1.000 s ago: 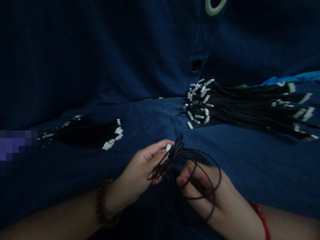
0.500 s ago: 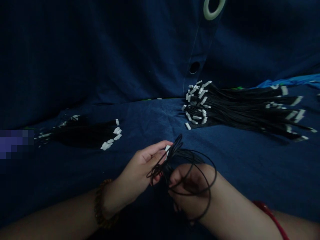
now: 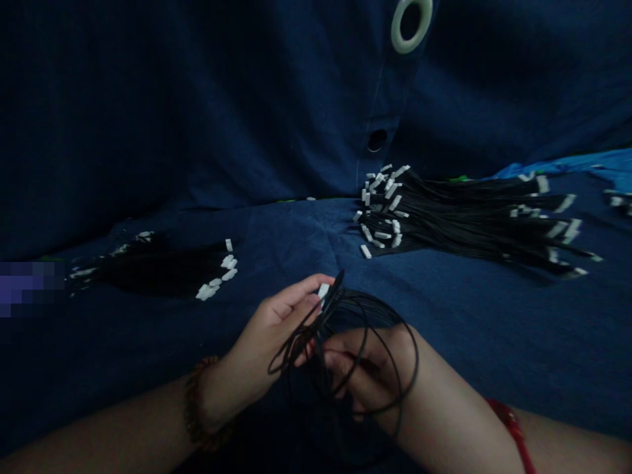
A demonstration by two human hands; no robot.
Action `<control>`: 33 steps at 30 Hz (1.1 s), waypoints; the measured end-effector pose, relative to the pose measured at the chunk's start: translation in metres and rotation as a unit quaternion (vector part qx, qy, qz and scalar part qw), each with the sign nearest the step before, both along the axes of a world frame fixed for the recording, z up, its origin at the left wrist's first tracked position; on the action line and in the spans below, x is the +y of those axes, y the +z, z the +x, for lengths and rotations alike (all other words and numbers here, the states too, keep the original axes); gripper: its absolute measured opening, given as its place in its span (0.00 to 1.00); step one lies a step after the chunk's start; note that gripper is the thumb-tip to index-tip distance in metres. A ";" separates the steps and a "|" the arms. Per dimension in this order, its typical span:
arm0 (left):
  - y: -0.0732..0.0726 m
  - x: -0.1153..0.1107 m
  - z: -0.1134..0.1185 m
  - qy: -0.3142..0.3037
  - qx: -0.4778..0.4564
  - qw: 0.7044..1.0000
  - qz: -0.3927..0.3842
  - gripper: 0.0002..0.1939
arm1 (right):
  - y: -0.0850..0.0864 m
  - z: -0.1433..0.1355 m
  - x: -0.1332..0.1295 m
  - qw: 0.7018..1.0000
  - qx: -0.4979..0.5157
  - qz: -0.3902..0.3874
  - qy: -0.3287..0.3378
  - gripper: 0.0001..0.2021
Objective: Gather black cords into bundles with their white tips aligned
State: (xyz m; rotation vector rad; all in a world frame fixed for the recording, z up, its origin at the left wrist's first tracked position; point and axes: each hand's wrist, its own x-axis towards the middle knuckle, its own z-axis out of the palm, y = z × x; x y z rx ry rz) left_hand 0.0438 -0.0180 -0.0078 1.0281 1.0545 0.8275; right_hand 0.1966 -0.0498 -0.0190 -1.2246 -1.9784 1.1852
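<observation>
Loops of thin black cable hang between my two hands at the lower middle. My left hand pinches the cable near a white connector, thumb and fingers closed on it. Close beside it, my right hand is closed around part of the same cable, with several loops passing in front of its fingers. The lower ends of the loops fade into dark cloth.
On the blue cloth, a large bundle of black cables with white connectors lies at right. A smaller bundle lies at left. Blue plastic is at far right. Behind hangs a dark curtain with a pale ring.
The cable loops have shifted and spread lower left. My right hand has moved slightly left, closer to my left hand. The whole view has shifted a little.
</observation>
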 end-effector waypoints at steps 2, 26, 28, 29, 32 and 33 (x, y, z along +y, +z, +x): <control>0.001 -0.001 0.000 0.009 0.009 1.000 0.009 0.18 | 0.000 -0.002 0.001 0.998 0.040 -0.043 -0.005 0.13; -0.010 0.001 -0.004 -0.006 0.004 1.000 0.014 0.20 | 0.042 0.028 0.016 0.888 0.305 -0.341 0.047 0.08; -0.012 0.002 -0.004 0.014 0.000 1.000 0.016 0.21 | 0.048 0.039 0.022 0.884 0.357 -0.299 0.049 0.07; -0.012 0.002 -0.004 0.024 -0.002 0.999 0.021 0.21 | 0.051 0.044 0.026 0.895 0.365 -0.254 0.040 0.06; -0.009 0.002 -0.001 0.036 -0.010 0.999 0.029 0.22 | 0.059 0.057 0.036 0.929 0.360 -0.080 -0.037 0.09; -0.007 0.001 -0.001 0.034 -0.014 0.999 0.028 0.22 | 0.062 0.060 0.040 0.925 0.372 -0.035 -0.074 0.11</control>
